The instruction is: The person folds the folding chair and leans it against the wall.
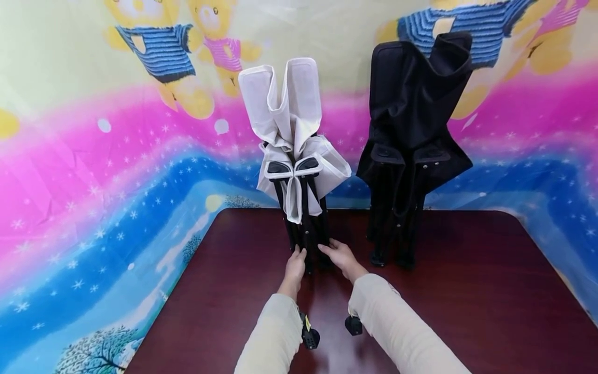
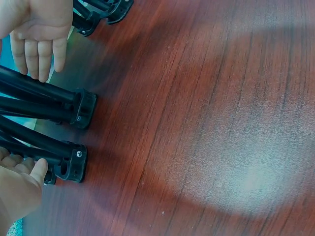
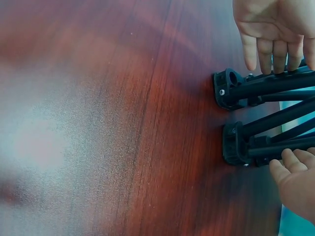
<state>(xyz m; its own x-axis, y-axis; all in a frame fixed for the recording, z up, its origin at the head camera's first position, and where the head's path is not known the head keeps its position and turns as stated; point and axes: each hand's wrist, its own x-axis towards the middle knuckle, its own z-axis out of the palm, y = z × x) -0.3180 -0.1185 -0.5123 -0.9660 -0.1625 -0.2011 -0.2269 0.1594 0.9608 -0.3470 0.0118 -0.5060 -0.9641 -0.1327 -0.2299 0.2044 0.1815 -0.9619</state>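
A folded camp chair with white fabric (image 1: 306, 104) and black tube legs (image 1: 306, 228) stands upright on the table. Low on its left side, my left hand (image 1: 294, 267) has its fingertips at a leg. My right hand (image 1: 344, 258) is at the opposite side, fingers extended towards the legs. In the right wrist view the left hand (image 3: 278, 29) shows straight fingers laid against a tube. The left wrist view shows the right hand (image 2: 44, 29) palm towards the legs, fingers straight. Black plastic feet (image 2: 86, 108) end the legs at the tabletop.
A folded black chair (image 1: 411, 98) stands upright to the right of the white one. Both are on a dark red-brown wooden table (image 1: 224, 291). Behind hangs a colourful cloth (image 1: 154, 130) printed with bears. Black devices (image 1: 310, 335) sit at both wrists.
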